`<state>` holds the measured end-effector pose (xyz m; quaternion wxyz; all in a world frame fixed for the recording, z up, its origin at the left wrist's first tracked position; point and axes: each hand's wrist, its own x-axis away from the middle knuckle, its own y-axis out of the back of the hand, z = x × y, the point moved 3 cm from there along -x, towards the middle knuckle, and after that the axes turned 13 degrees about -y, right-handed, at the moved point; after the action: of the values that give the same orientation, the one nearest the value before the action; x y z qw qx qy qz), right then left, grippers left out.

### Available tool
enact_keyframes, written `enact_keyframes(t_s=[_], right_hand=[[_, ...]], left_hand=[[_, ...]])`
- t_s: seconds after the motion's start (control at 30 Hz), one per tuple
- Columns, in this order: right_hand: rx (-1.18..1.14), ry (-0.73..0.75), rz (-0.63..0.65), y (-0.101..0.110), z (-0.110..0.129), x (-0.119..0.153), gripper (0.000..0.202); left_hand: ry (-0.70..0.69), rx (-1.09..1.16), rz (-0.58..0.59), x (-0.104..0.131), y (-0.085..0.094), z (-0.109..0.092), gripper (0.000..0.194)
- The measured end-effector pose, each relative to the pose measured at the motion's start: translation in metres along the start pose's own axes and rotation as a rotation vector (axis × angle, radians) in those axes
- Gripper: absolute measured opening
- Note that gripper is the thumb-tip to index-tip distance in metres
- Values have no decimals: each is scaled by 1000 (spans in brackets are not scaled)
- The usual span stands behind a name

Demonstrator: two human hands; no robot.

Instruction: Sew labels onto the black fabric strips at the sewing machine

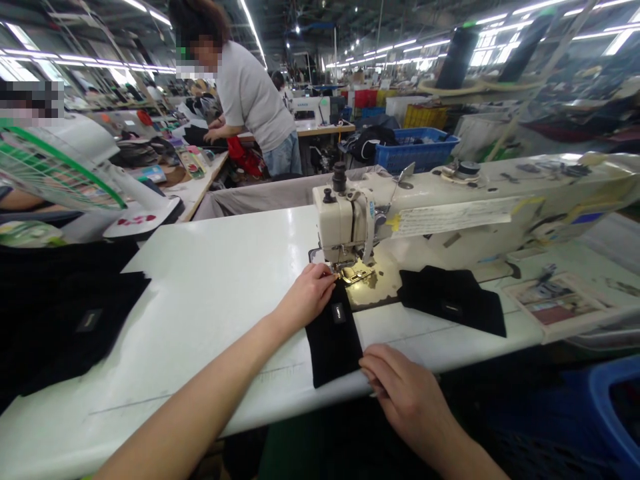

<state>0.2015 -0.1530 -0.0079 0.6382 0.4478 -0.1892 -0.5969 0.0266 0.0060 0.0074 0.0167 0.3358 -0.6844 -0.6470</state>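
right hand pinches the black cloth's near corner on the counter; left hand, pinching or pressing unclear, sits beside the sewing machine's foot: drifting fingers could get stabbed, uneven tugging could skew the cloth.

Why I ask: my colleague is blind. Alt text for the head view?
At a sewing machine, the left hand rests on a labelled black fabric strip near the needle, the right hand touches its edge; black pieces lie either side.

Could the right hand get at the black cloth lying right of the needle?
Probably yes: the right hand is nearby, and nothing visible stands between it and that cloth.
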Motion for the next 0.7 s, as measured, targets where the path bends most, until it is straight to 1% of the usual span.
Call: enact_keyframes(t_s=[0.13,0.2,0.23,0.27,0.33,0.37,0.43,0.5,0.53,0.6,0.7], right_hand=[[22,-7,11,1,1,0,40],[35,-8,7,2,2,2,43],[41,-2,6,2,2,4,45],[50,8,4,3,2,6,47],[79,41,1,4,2,10,47],[101,58,-1,4,2,12,46],[143,81,1,4,1,16,44],[167,85,17,4,0,18,43],[170,85,24,5,0,18,43],[167,86,36,5,-1,18,42],[162,94,49,6,-1,15,43]], left_hand=[[-14,-28,27,-2,0,3,23],[-5,-53,52,-2,1,-2,23],[10,-71,59,-1,3,-7,24],[24,-86,60,1,5,-16,26],[27,-77,55,10,11,-40,28],[3,-44,52,16,14,-55,26],[-95,70,85,31,18,-87,20],[-175,102,88,47,22,-112,22],[-200,90,84,53,23,-120,25],[-226,49,70,63,24,-127,29],[-244,21,55,66,22,-125,30]])
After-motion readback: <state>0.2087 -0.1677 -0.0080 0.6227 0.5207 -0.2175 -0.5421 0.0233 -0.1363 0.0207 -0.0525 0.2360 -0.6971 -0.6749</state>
